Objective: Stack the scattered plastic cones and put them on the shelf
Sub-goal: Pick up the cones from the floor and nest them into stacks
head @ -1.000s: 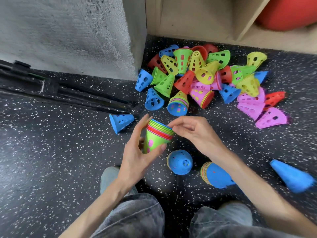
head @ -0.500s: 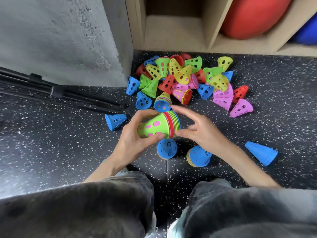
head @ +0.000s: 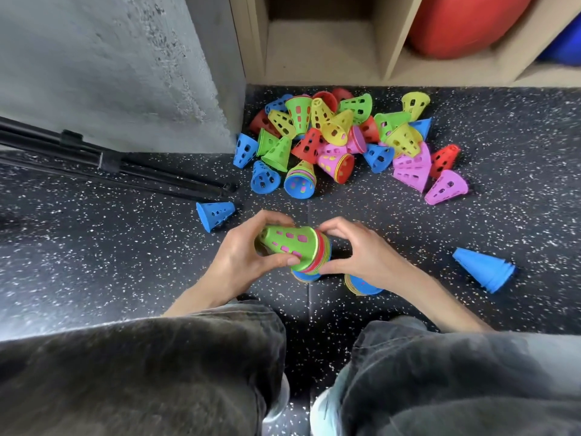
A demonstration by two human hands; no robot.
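the left hand (head: 242, 259) curls round the narrow end of a green-topped stack of cones (head: 294, 248) lying sideways, while the right hand (head: 361, 251) pinches its wide rim end, fingers bent. the stack is held above the speckled floor (head: 125, 262), on the near side of the loose cone pile (head: 342, 143). the wooden shelf (head: 317, 58) stands just beyond that pile, a blue cone stack (head: 484, 269) well to its right.

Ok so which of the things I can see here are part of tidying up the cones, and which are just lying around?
Part of the job:
- stack of cones, gripped by left hand and right hand
- pile of loose cones
- single blue cone
- blue cone stack lying on its side
- shelf, the destination

Just lying about:
- black tripod
- red ball in the next compartment
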